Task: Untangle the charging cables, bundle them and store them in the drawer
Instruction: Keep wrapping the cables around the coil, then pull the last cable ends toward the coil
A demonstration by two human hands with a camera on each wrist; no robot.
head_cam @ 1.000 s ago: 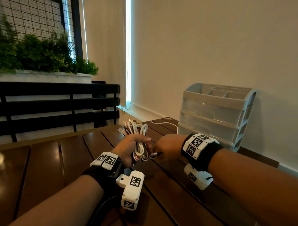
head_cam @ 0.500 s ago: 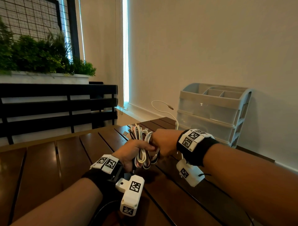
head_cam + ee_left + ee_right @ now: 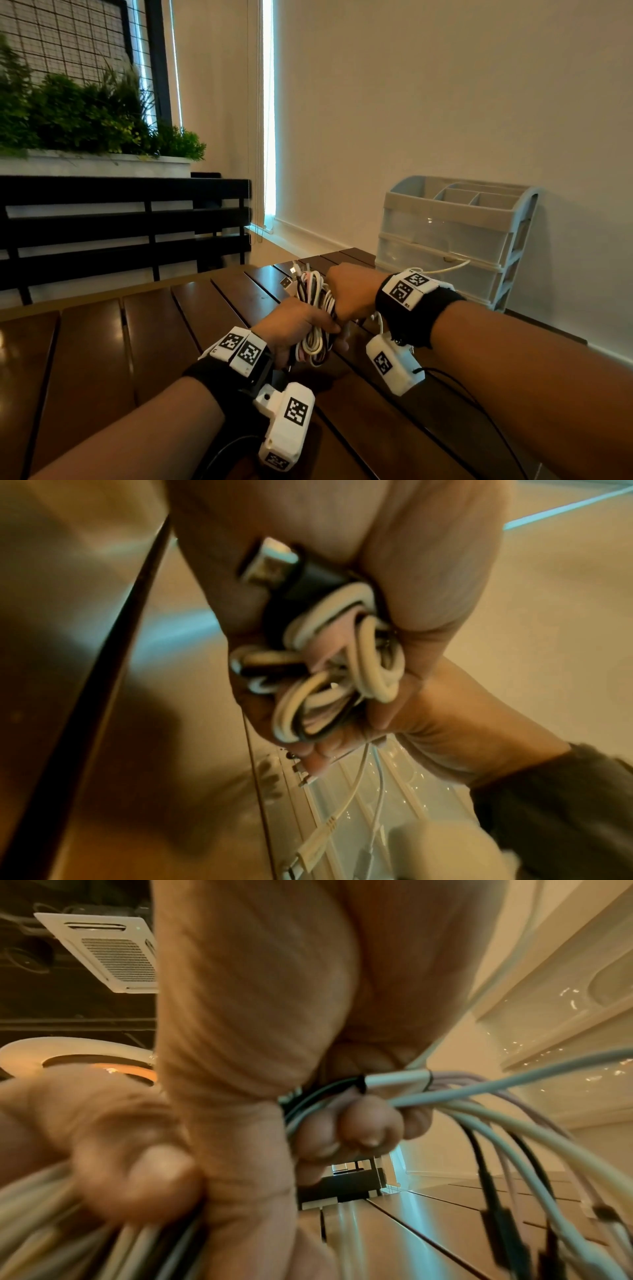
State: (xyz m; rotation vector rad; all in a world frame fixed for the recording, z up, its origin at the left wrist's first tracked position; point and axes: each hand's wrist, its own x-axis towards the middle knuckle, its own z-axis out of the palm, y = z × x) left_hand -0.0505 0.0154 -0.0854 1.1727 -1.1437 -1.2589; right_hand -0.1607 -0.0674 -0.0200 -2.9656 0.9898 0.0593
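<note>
several charging cables point(image 3: 317, 310), white, pink and black, sit gathered in one looped bundle above the wooden bench point(image 3: 144, 342). the left hand point(image 3: 294, 327) has its fingers point(image 3: 424, 593) curled tight around the bundle's lower half. the right hand point(image 3: 352, 291) presses against the upper loops, fingers point(image 3: 368, 1123) clamped on several strands. a white cable end point(image 3: 448, 265) trails toward the plastic drawer unit point(image 3: 455, 236) by the wall.

Both forearms reach forward and meet. The left hand point(image 3: 294, 325) has its fingers curled tight round a coiled bundle of white, pink and black charging cables point(image 3: 317, 318); the right hand point(image 3: 352, 294) grips the same bundle from the far side, knuckles up.
</note>
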